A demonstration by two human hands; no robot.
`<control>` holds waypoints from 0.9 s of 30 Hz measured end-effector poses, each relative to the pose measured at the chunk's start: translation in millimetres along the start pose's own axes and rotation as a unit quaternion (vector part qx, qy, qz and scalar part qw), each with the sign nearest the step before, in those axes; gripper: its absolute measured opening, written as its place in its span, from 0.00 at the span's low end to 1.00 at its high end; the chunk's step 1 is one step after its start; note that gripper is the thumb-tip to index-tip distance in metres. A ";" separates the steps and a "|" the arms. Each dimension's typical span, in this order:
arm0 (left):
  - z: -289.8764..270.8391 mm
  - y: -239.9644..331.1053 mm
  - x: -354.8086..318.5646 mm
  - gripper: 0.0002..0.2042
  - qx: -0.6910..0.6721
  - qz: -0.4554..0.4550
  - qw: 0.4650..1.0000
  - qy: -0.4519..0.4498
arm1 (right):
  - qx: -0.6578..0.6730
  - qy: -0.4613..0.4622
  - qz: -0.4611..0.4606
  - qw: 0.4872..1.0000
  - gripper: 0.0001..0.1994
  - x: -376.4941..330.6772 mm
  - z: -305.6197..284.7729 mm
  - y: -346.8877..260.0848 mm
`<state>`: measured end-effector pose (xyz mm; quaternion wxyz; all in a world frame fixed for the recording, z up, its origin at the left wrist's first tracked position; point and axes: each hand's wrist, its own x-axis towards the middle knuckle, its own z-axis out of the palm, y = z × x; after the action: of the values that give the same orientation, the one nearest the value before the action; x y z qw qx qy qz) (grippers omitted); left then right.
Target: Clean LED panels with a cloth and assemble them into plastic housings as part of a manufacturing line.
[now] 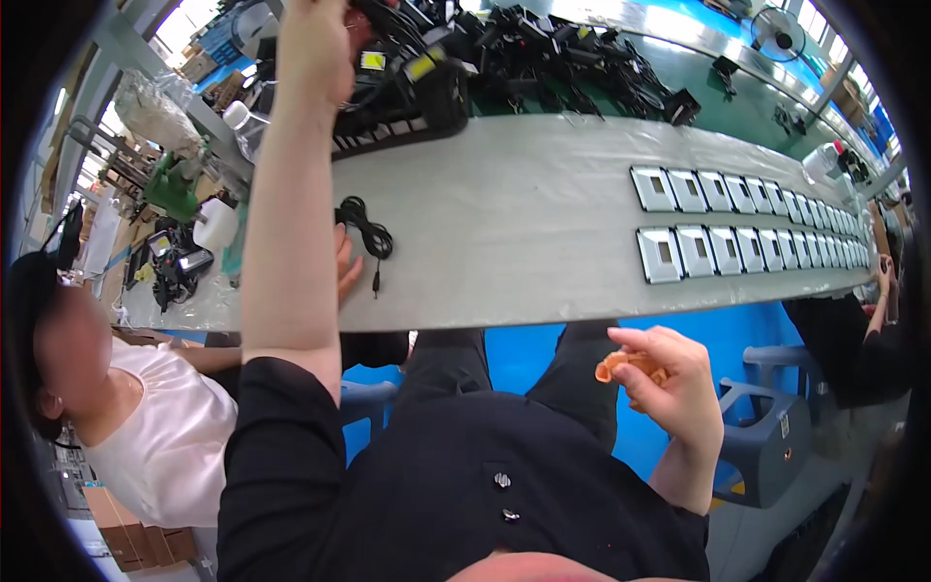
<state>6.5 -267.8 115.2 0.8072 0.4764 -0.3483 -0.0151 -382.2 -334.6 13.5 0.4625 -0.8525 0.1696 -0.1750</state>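
My left hand (318,48) stretches far forward to a black plastic crate (402,116) full of black power adapters and cables. Its fingers are partly cut off by the upper edge, so their grip is unclear. Beside my lap, over the blue floor, my right hand (674,378) is closed around a crinkled orange piece (613,365) with a rolled, ring-like end. A coiled black cable (367,231) with a barrel plug lies on the table (504,223), left of centre. Another person's hand (346,264) rests next to this cable, partly behind my left forearm.
Two rows of silver-grey square units (661,255) run along the table's right side. A heap of black adapters (572,68) lies beyond the crate. A co-worker in white (160,417) sits at left; another person's arm (878,301) shows at far right. A grey-blue stool (766,436) stands right.
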 end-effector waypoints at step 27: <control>-24.2 -105.4 -84.1 0.13 0.015 -0.156 0.987 -0.023 | -0.011 -0.013 0.074 0.997 0.14 0.3 17.8 26.7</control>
<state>-10.7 -277.0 -20.4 0.7793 0.5368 -0.2883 -0.1464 -377.2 -335.5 -18.1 0.4673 -0.8448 0.2274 -0.1273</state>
